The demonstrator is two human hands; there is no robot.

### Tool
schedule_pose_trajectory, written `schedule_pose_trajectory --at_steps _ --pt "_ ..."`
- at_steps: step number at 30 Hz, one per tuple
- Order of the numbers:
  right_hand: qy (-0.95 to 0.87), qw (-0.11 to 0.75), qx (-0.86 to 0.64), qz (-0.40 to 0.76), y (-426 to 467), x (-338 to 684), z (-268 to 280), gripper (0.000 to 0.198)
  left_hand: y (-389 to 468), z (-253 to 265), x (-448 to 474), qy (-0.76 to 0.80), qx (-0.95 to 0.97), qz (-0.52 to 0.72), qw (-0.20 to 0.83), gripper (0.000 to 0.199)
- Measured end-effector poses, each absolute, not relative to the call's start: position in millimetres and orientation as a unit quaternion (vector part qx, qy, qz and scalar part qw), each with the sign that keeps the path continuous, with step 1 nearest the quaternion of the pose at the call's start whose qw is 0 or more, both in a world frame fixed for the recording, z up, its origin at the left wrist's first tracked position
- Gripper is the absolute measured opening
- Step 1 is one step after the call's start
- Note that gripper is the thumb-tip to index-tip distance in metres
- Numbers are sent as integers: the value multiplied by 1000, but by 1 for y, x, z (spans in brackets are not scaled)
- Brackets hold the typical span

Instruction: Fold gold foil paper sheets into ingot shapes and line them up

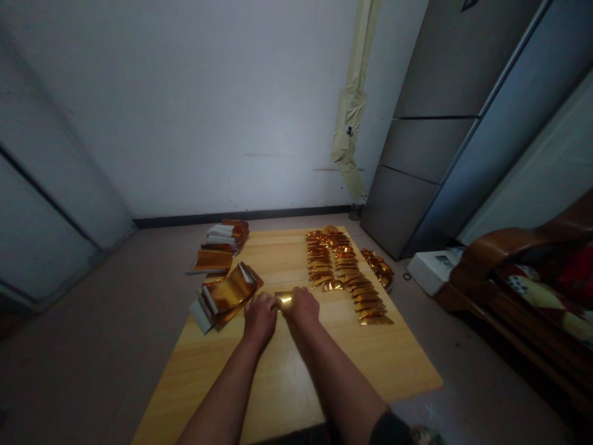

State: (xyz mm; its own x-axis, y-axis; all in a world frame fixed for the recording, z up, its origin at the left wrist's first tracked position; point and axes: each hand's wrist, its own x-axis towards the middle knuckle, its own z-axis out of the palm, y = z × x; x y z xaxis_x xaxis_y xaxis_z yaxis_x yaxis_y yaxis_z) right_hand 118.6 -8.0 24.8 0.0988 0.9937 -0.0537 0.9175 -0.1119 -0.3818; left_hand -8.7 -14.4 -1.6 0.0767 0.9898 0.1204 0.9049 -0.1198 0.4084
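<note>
Between my hands, low over the middle of the table, is a small sheet of gold foil paper (284, 301) with a bright glint on it. My left hand (260, 315) is closed on its left end, and my right hand (304, 305) grips its right end; the fingertips are partly hidden. Left of my left hand lies a curved stack of gold foil paper (229, 290), with pale backs showing at its edges. Folded gold foil pieces (320, 259) stand in overlapping rows to the right of my right hand.
The light wooden table (287, 395) carries more foil paper stacks (227, 235) at its far left corner. Beyond the right edge sits a container of folded foil pieces (378, 266). A grey fridge (412, 154), a white box (430, 272) and a carved wooden seat (491, 259) stand right.
</note>
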Motion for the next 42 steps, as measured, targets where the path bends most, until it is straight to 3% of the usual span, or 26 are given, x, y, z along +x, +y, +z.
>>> schedule_pose_trajectory --at_steps 7,15,21,24,29,38,42 --pt "-651 117 -729 176 -10 136 25 23 -14 -4 -10 642 729 202 121 25" --pt "-616 138 -753 188 -17 169 24 22 -19 -6 -10 604 766 206 72 25" --pt "-709 288 -640 74 -31 165 12 31 -22 -4 -6 581 792 189 4 21" --pt "-750 261 -605 44 -32 160 5 36 -25 -2 -5 574 799 177 -24 24" --pt "-761 181 -620 58 -33 156 6 16 -32 7 -2 596 780 187 -36 22" --pt "-741 219 -627 98 -42 155 7 15 -34 16 4 609 771 187 -4 20" --pt "-700 271 -644 149 -40 157 6 26 -31 9 1 607 773 184 -5 23"
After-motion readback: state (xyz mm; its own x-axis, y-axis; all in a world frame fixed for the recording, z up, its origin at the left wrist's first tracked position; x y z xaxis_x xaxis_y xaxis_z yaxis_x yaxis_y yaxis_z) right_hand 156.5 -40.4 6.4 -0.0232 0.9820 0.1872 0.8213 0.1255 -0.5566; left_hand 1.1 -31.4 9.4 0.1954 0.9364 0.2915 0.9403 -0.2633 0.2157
